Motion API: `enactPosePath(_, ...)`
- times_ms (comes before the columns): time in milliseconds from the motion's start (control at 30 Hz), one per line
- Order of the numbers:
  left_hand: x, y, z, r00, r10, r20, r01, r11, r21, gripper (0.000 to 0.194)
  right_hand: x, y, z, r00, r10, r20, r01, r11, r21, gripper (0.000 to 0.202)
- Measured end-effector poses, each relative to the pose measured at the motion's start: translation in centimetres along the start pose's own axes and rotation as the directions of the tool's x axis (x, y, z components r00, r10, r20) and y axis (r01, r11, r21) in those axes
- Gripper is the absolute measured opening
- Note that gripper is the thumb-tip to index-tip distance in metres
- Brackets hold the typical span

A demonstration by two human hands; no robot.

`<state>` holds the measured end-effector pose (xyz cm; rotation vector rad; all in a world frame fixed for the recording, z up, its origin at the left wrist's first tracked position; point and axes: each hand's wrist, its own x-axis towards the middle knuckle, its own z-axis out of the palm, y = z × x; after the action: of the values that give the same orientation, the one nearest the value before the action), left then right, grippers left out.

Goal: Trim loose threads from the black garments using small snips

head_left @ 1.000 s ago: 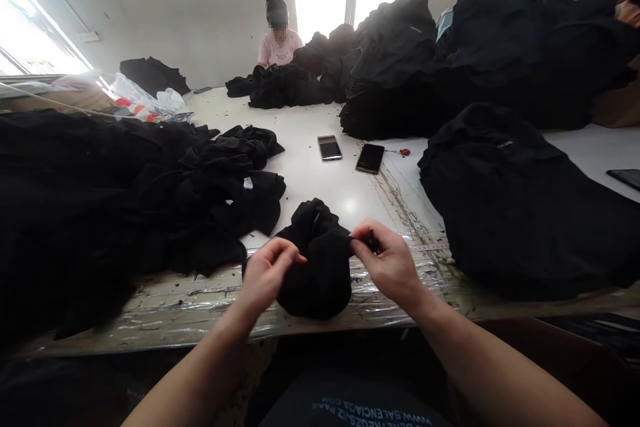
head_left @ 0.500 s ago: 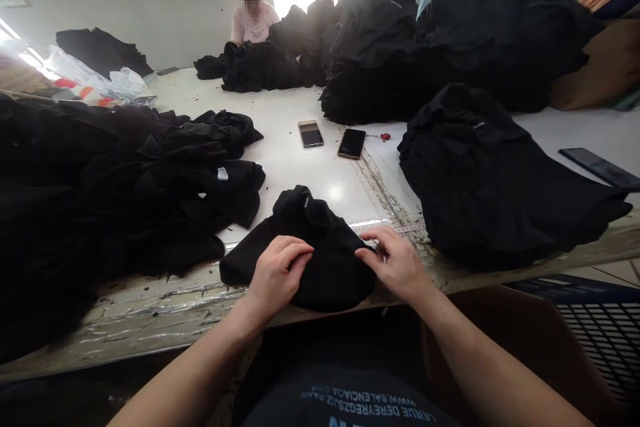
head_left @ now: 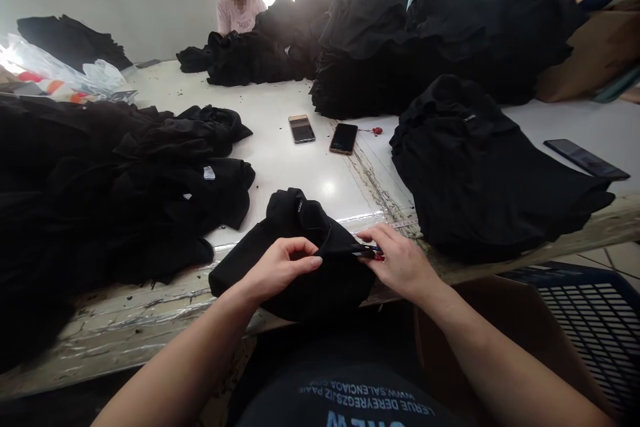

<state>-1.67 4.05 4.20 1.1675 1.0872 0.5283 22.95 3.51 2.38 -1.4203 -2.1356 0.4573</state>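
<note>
- Black garment (head_left: pixel 330 283) lies crumpled at the near edge of the table (head_left: pixel 270 147), right in front of me, its gathered upper part pointing away and showing a bit of pale lettering.
- My left hand (head_left: pixel 287 267) is on top of it, thumb and forefinger brought together on a raised fold of the cloth; the other fingers are curled in.
- My right hand (head_left: pixel 400 260) is curled around small snips (head_left: pixel 369 251), dark with a touch of red, at the garment's right side. Their tips point left over the cloth; I cannot tell whether the blades are parted or touch it.
- To my left spreads a loose heap of black clothing (head_left: pixel 115 180), a white tag showing near its right end.
- To my right lies a neater black pile (head_left: pixel 480 173), and a dark phone (head_left: pixel 586 159) sits just beyond its right side.
- Ahead of the garment are a pale-edged phone (head_left: pixel 302 129) and, just right of it, a black phone (head_left: pixel 343 139) with a red charm (head_left: pixel 377 131).
- Farther off, tall black stacks (head_left: pixel 400 47) stand on the table, and a person in a pink top (head_left: pixel 240 11) is behind the cloth at the far side.
</note>
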Motion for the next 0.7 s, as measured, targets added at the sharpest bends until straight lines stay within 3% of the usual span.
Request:
enactPosePath(133, -0.8, 0.3, 0.0, 0.999, -0.027, 0.044, 0.036, 0.974, -0.222, 0.03, 1.0, -2.1, -2.3, 0.99, -0.137, 0.027, 0.134, 0.988, 0.07, 0.037)
enactPosePath(267, -0.8, 0.2, 0.2, 0.997, -0.003, 0.075, 0.029, 0.939, -0.344, 0.028, 1.9, -4.3, -2.9, 0.945, -0.32, 0.063, 0.314, 0.945, 0.087, 0.023)
enactPosePath(500, -1.5, 0.2, 0.1, 0.991, -0.035, 0.131, 0.068, 0.964, -0.257, 0.029, 2.3, -4.9, -1.8, 0.879, -0.469, 0.086, 0.469, 0.883, 0.013, 0.015)
enactPosePath(700, -1.7, 0.5, 0.0, 0.987, -0.056, 0.153, 0.101, 0.948, -0.303, 0.025, 2.3, -4.9, -1.9, 0.823, -0.567, 0.047, 0.568, 0.822, -0.043, 0.014)
